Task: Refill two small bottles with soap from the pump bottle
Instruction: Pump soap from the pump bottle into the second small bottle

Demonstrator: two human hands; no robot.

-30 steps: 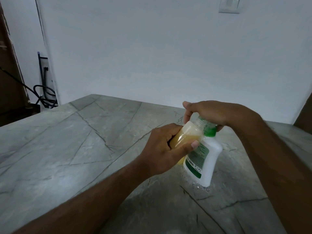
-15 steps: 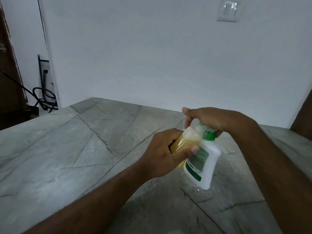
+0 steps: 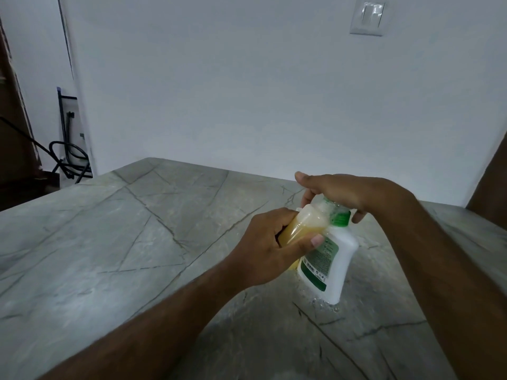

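A white pump bottle (image 3: pixel 338 259) with a green collar and a green label stands tilted on the grey stone counter (image 3: pixel 115 242). My right hand (image 3: pixel 340 193) covers its pump head from above, palm down. My left hand (image 3: pixel 271 248) grips a small clear bottle (image 3: pixel 304 223) holding yellow soap, tilted, with its mouth pressed up under the pump head. The pump's nozzle and the small bottle's mouth are hidden by my right hand. A second small bottle is not in view.
Small wet spots (image 3: pixel 326 305) lie on the counter at the pump bottle's base. A white wall with a light switch (image 3: pixel 369 17) stands behind the counter. Black cables and a stand (image 3: pixel 70 157) sit on the floor at far left.
The view has tilted up slightly, so the hands and bottles sit lower in the frame. Both hands keep the same hold on the bottles.
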